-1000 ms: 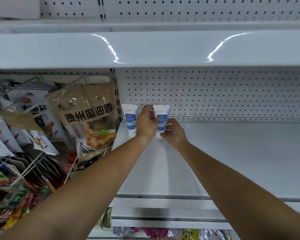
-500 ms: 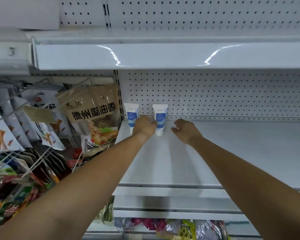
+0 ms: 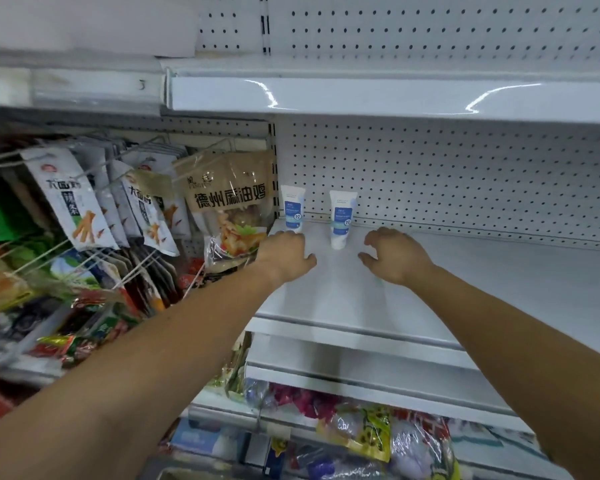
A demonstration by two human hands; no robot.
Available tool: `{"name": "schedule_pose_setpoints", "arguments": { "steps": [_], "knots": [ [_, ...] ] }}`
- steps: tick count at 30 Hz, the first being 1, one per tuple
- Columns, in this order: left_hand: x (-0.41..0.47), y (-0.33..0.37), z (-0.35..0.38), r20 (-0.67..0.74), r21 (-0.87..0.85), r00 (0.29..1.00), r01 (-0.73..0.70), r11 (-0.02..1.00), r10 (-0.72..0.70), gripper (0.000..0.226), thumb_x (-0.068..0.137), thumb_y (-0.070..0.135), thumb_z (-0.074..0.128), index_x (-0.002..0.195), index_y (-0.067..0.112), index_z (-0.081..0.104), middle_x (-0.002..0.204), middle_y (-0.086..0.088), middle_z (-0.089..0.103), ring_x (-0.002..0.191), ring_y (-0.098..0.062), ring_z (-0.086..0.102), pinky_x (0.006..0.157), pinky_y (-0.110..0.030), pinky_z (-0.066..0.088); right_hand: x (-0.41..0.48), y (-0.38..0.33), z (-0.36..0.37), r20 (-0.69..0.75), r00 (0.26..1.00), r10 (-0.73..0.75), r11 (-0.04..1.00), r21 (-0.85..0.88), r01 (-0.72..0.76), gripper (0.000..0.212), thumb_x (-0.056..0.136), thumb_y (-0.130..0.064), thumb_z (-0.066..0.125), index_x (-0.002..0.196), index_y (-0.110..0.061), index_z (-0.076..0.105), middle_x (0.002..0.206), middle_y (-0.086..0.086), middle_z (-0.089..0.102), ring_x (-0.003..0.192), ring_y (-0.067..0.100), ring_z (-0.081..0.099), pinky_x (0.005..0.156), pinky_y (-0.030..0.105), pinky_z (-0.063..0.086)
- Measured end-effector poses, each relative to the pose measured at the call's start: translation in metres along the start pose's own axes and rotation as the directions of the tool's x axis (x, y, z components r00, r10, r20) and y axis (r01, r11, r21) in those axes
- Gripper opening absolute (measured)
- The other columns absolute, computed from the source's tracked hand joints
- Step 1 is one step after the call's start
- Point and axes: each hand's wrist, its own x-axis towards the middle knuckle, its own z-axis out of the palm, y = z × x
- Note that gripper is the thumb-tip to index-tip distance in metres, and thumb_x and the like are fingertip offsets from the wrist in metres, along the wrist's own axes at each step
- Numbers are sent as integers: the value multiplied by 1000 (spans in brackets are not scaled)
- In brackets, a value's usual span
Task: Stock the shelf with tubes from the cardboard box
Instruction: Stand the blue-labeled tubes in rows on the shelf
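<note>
1. White shelf (image 3: 465,289), pegboard (image 3: 465,185) behind; snack packets (image 3: 229,206) hang at left.
2. 2 tubes, left tube (image 3: 292,209) and right tube (image 3: 341,220): white, blue labels, cap-down, apart, at rear-left of shelf.
3. Both empty: left hand (image 3: 284,258), right hand (image 3: 395,258), fingers loosely curled, near tubes.

The shelf (image 3: 430,282) looks like smooth white painted metal, its back panel (image 3: 465,181) perforated. Two tubes (image 3: 340,220) look like smooth plastic. The hanging snack bags (image 3: 229,206) are glossy, crinkled film.
</note>
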Motion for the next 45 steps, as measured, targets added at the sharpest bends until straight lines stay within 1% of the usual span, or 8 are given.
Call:
{"name": "schedule_pose_setpoints", "arguments": {
  "steps": [9, 14, 21, 26, 28, 33, 41, 45],
  "knots": [
    [-89, -37, -8, 23, -14, 988, 152, 988, -152, 48, 89, 51, 48, 113, 12, 64, 109, -7, 67, 98, -28, 63, 83, -41, 55, -31, -62, -1, 8, 990, -142, 988, 57, 141, 46, 92, -45, 53, 127, -15, 55, 125, 7, 59, 110, 28, 56, 92, 37, 48],
    [-133, -60, 1, 34, -57, 987, 160, 985, -158, 37, 89, 47, 45, 94, 14, 62, 106, -5, 66, 87, -26, 62, 71, -39, 56, -52, -103, 4, 12, 983, -181, 981, 73, 179, 45, 92, -44, 53, 126, -15, 57, 123, 7, 59, 108, 28, 56, 91, 37, 48],
    [-204, -90, 27, 89, -133, 971, 231, 964, -221, 31, 89, 42, 48, 97, 15, 60, 95, -6, 61, 90, -29, 60, 65, -33, 46, -81, -169, 37, 64, 962, -267, 958, 124, 258, 44, 93, -41, 54, 126, -13, 57, 123, 9, 59, 112, 28, 54, 94, 36, 45],
    [-261, -109, 60, 160, -135, 943, 313, 940, -291, 34, 90, 44, 47, 96, 12, 58, 98, -8, 62, 88, -27, 59, 72, -36, 52, -101, -218, 78, 147, 912, -383, 919, 164, 360, 22, 91, -41, 53, 94, -19, 55, 100, 6, 58, 100, 29, 57, 80, 36, 45],
    [-282, -115, 77, 167, -135, 931, 348, 928, -324, 32, 90, 43, 46, 90, 13, 57, 97, -11, 63, 88, -29, 60, 71, -38, 53, -107, -234, 97, 154, 883, -444, 891, 181, 417, 28, 91, -39, 54, 107, -16, 59, 109, 7, 60, 104, 28, 56, 83, 37, 46],
    [-335, -119, 120, 229, -130, 852, 507, 852, -472, 40, 89, 38, 51, 122, 16, 55, 105, -9, 64, 97, -32, 62, 77, -42, 55, -119, -268, 152, 219, 790, -573, 818, 217, 533, 39, 92, -39, 53, 118, -10, 57, 113, 11, 59, 105, 30, 57, 82, 37, 48],
    [-411, -83, 191, 336, -92, 704, 686, 721, -626, 26, 90, 31, 51, 108, 15, 59, 107, -6, 61, 101, -31, 60, 74, -37, 49, -157, -272, 245, 358, 634, -685, 728, 344, 593, 34, 95, -36, 54, 119, -12, 56, 115, 7, 57, 106, 26, 55, 83, 37, 47],
    [-438, -59, 225, 442, -74, 656, 706, 704, -612, 31, 91, 29, 55, 116, 12, 59, 117, -8, 62, 110, -29, 57, 84, -35, 47, -185, -261, 291, 427, 614, -664, 747, 374, 549, 28, 93, -34, 53, 113, -15, 57, 112, 7, 59, 101, 27, 59, 81, 38, 50]
  ]
}}
